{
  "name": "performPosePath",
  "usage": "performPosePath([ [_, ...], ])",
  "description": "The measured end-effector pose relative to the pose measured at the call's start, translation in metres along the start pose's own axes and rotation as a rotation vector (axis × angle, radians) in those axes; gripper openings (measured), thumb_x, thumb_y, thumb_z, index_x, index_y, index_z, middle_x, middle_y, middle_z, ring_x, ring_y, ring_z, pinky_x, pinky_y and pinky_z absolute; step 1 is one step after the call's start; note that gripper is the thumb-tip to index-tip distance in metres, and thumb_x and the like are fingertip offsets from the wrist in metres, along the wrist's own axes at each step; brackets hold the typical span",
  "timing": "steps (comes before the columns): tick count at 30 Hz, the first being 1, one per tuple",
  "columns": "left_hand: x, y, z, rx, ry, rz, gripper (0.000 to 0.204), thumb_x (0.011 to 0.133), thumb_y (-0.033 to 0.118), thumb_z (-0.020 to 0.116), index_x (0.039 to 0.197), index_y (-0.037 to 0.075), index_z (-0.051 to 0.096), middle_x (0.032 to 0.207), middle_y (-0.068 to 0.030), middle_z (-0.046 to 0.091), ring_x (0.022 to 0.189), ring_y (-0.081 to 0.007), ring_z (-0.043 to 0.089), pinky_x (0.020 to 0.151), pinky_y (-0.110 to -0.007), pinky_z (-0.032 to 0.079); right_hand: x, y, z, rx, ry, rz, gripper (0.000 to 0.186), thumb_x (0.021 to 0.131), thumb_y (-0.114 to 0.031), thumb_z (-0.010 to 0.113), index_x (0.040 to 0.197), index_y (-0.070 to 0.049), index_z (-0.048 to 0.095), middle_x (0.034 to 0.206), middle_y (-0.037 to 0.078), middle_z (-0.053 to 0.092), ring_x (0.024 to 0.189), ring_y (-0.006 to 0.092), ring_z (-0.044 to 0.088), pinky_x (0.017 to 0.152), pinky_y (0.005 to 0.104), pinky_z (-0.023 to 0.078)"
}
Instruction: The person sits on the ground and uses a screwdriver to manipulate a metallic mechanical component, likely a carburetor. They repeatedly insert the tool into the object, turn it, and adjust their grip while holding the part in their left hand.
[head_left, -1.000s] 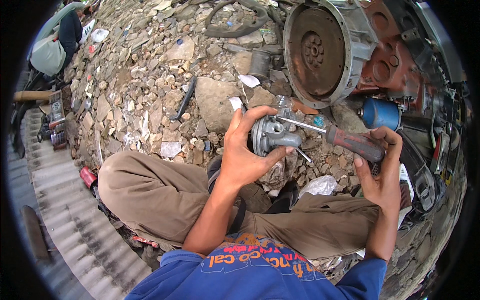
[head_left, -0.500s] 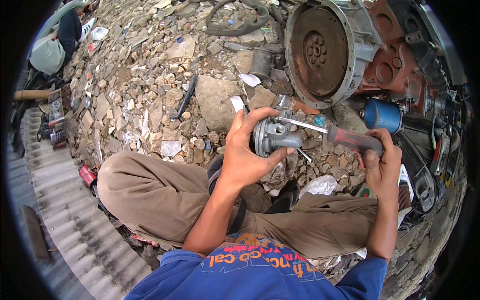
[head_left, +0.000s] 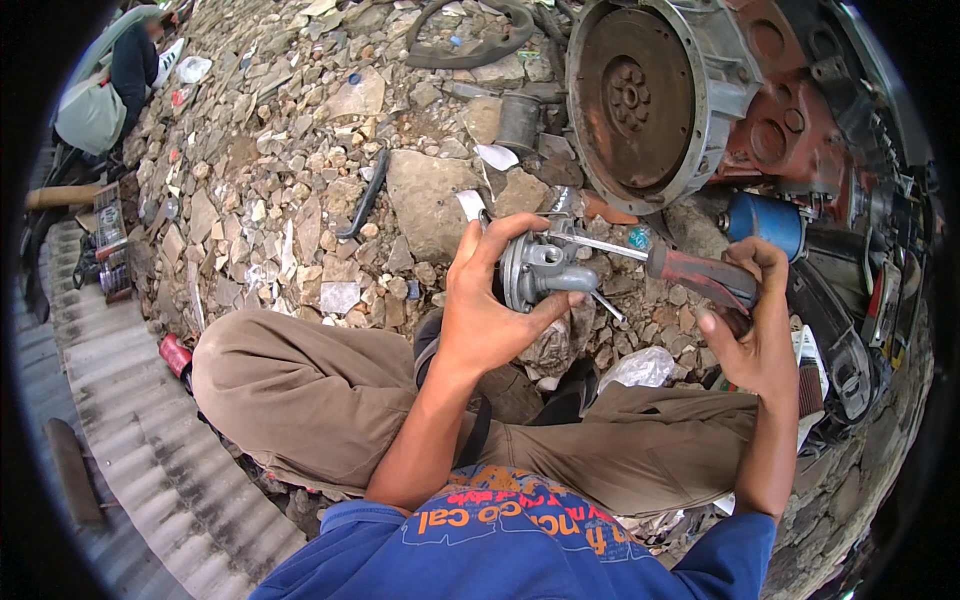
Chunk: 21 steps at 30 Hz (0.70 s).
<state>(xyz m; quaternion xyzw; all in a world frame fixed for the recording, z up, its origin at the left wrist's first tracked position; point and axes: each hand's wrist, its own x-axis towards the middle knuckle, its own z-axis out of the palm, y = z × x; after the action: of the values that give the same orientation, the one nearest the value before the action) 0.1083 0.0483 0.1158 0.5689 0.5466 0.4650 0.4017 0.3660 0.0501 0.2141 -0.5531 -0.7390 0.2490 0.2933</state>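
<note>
Clasped in my left hand (head_left: 478,325) is a grey cast-metal fuel pump (head_left: 548,272), round-flanged, with a short thin tube at its lower right. My thumb lies below its body and my fingers reach over the flange. A screwdriver (head_left: 705,277) with a dark grey and red handle points left, its shaft meeting the pump's upper side; the tip itself is hard to make out. My right hand (head_left: 757,345) holds the handle's end with curled fingers, while its thumb stands off the handle.
A large engine housing (head_left: 690,110) with a rusty round plate stands at the far right, beside a blue cylindrical filter (head_left: 765,227). Stones (head_left: 430,200) cover the ground ahead. Corrugated sheeting (head_left: 150,400) lies left. Another person's leg (head_left: 138,70) shows at the far left.
My right thumb has come off the screwdriver handle and the fingers have loosened around it. The handle has turned a little. My left hand keeps the pump nearly in place.
</note>
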Motion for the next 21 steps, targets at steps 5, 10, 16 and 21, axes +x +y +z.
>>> performPosePath([
  [5,0.000,0.001,-0.002,0.026,-0.005,-0.012,0.064,0.059,0.010,0.091,0.116,0.007,0.062,0.108,-0.0074,0.062,0.100,-0.0199,0.060,0.092,-0.034,0.047,0.009,0.000,-0.024,-0.098,-0.408,0.228,0.053,0.093,-0.032,0.069,0.126,0.001,0.042,0.106,0.014,0.057,0.095,0.0221,0.061,0.087,0.0330,0.049],
  [10,0.001,0.001,-0.003,0.014,-0.003,-0.002,0.064,0.060,0.011,0.090,0.117,0.008,0.062,0.106,-0.0095,0.062,0.100,-0.0237,0.061,0.092,-0.036,0.048,-0.001,0.010,-0.008,0.051,-0.225,0.141,0.049,0.092,-0.025,0.069,0.125,0.002,0.045,0.115,0.013,0.056,0.105,0.0222,0.059,0.092,0.0334,0.047],
  [16,0.002,0.003,-0.003,0.049,-0.015,0.004,0.063,0.060,0.014,0.090,0.117,0.010,0.063,0.105,-0.0112,0.062,0.100,-0.0267,0.061,0.091,-0.038,0.049,0.001,-0.002,-0.012,0.011,-0.092,0.160,0.042,0.095,-0.021,0.066,0.125,0.002,0.048,0.109,0.012,0.059,0.097,0.0190,0.059,0.087,0.0303,0.048],
  [21,-0.001,0.001,0.000,0.000,-0.020,-0.024,0.062,0.060,0.012,0.090,0.116,0.006,0.063,0.107,-0.0081,0.062,0.098,-0.0203,0.061,0.090,-0.034,0.049,0.008,0.006,-0.016,-0.078,-0.184,0.281,0.036,0.098,-0.029,0.062,0.115,0.002,0.056,0.078,0.008,0.063,0.069,0.0156,0.060,0.066,0.0301,0.048],
])
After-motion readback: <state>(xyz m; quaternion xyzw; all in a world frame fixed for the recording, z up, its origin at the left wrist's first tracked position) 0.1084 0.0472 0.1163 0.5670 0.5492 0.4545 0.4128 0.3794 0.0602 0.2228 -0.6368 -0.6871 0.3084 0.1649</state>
